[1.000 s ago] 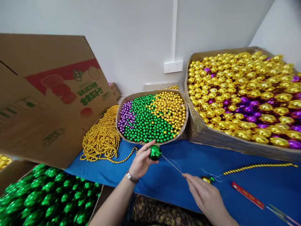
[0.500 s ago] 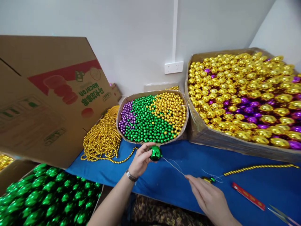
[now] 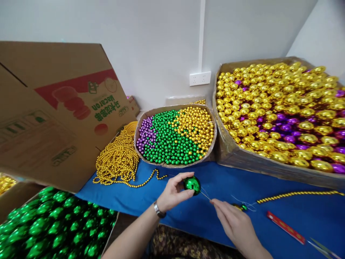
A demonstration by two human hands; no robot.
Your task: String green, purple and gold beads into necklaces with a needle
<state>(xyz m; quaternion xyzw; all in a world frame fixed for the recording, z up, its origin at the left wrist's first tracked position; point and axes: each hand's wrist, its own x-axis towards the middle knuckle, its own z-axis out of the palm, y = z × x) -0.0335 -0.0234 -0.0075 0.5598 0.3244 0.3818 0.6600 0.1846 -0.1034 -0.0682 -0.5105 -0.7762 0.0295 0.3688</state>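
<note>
A shiny green ball (image 3: 192, 185) is pinched between the thumb and fingers of my left hand (image 3: 174, 192), just above the blue cloth. From its right side a thin, straight needle (image 3: 205, 195) runs to the fingertips of my right hand (image 3: 234, 221), which are closed on its end. A loose fine thread curves beside it. Left of my left hand, the gold bead strand (image 3: 147, 182) trails across the cloth from a heap. Just beyond my right hand lie a small green bead (image 3: 244, 207) and a gold one, partly hidden, with thin threads.
An oval box (image 3: 215, 138) of purple, green and gold beads stands ahead. To its right is a big carton (image 3: 242, 158) of gold and purple balls. Scissors (image 3: 320, 248), a red strip (image 3: 286, 227) and a gold strand (image 3: 299, 194) lie right. Green balls (image 3: 40, 226) fill a box lower left.
My left hand has moved right with the green ball, closer to my right hand. Less of the needle shows between them. The gold strand's end has shifted right.
</note>
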